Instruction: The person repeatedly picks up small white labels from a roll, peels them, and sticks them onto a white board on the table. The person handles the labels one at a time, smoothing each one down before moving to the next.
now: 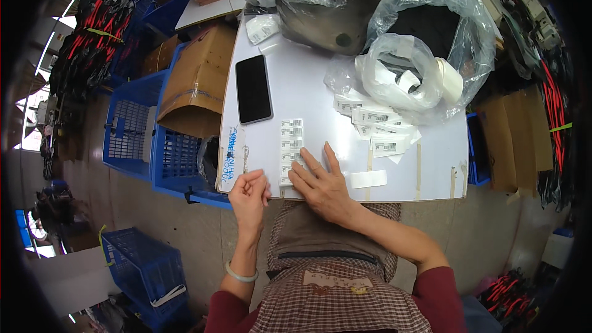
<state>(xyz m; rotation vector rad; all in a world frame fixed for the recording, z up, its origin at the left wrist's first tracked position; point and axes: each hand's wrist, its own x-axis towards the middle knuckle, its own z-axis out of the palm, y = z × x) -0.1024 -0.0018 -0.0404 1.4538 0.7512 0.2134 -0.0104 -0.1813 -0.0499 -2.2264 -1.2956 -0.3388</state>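
Note:
My right hand (325, 189) lies on the white tabletop with its fingers spread. Its fingertips touch the right side of a column of printed white labels (291, 137) that runs toward the near table edge. At the table's near left corner, my left hand (248, 194) is closed in a pinch; whatever its fingers may hold is hidden. A blank white label piece (369, 179) rests right of my right hand. Farther back, loose printed labels (387, 132) overlap in a heap beside a clear plastic bag (382, 55) with white label rolls (449, 80).
A black phone (253, 89) lies at the table's left. Big plastic bags with dark contents (330, 9) cover the far side. Blue crates (179, 160) and a cardboard box (200, 80) stand against the left edge; another carton (515, 139) is at the right.

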